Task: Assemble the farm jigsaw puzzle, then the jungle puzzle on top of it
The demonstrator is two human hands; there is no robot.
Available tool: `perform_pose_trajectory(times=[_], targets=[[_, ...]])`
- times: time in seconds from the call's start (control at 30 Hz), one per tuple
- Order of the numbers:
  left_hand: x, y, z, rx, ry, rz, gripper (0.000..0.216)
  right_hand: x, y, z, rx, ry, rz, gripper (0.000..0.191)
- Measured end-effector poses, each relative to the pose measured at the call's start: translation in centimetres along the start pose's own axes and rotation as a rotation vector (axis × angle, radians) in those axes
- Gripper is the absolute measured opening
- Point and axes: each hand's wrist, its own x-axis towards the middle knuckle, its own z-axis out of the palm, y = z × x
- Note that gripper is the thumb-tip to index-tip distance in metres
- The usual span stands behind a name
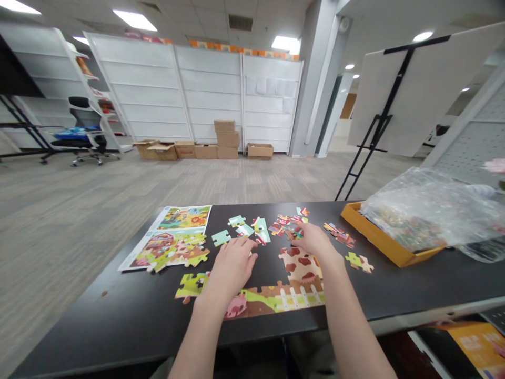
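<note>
My left hand (235, 263) is palm down over the black table, fingers apart and holding nothing, just below the pale blue puzzle pieces (244, 230). With its fingers curled, my right hand (314, 243) grips a small multicoloured puzzle piece (295, 235) beside a cluster of red barn pieces (282, 221). Below it lies a joined brown-spotted cow section (300, 263), partly behind my right wrist. Nearest me runs a joined strip with a white fence (300, 298) and a pink pig (236, 305). My left forearm partly covers the strip and the green pieces (189, 284).
On the left, loose green pieces (179, 250) lie on a printed picture sheet (189, 210). More pieces (359, 261) sit right of my right arm. An orange box (394, 245) holding a clear plastic bag (426, 210) stands at the right, near a board on a black easel (374, 131).
</note>
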Motion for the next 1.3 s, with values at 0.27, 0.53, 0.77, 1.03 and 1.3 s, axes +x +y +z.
perform_pose_trajectory(times=[0.27, 0.53, 0.77, 1.03, 1.3], targets=[[-0.9, -0.4, -0.7, -0.009, -0.012, -0.018, 0.021, -0.5, 1.0, 0.4, 0.008, 0.07, 0.001, 0.029], [-1.6, -0.9, -1.2, 0.011, -0.009, -0.037, 0.021, -1.1, 0.7, 0.0, 0.003, 0.084, 0.063, 0.026], [-1.6, -0.9, -1.2, 0.022, -0.018, -0.068, 0.024, -3.2, -1.4, -0.6, 0.225, 0.117, -0.398, 0.021], [-1.9, -1.0, -1.2, 0.008, -0.128, -0.031, 0.036, -5.7, -4.8, 0.3, 0.342, -0.131, -0.642, 0.019], [-2.5, -2.0, -0.6, -0.165, -0.121, 0.048, 0.042, -6.3, -5.0, -0.3, 0.37, -0.159, -0.673, 0.021]])
